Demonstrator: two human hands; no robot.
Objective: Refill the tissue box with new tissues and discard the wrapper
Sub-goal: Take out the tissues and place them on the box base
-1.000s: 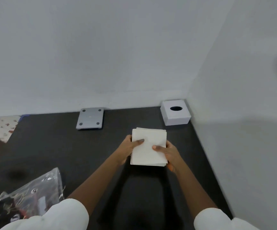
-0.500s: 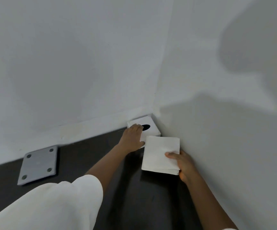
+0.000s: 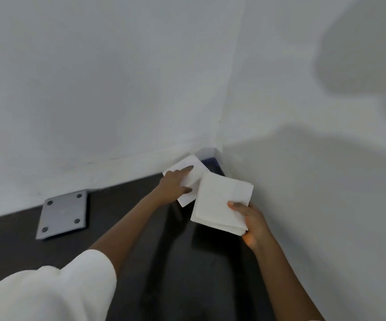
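Tissue box and tissue stack by the table's far right corner.

Far right corner of the table (image 3: 141, 262), where two walls meet: tissue box (image 3: 191, 179), tipped up, gripped by the left hand (image 3: 174, 187) from its left side. Just right of the box and nearer, partly in front of it: tissue stack (image 3: 221, 203), pinched at its near right corner by the right hand (image 3: 252, 222), close to the right wall. Well left, along the far edge by the back wall: flat plate (image 3: 63, 214), lying on the table.

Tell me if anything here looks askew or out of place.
The tissue box in the corner is tilted, lifted by the left hand, with a dark blue base showing behind it. The right hand holds the tissue stack beside it. The grey plate lies slightly crooked by the wall.
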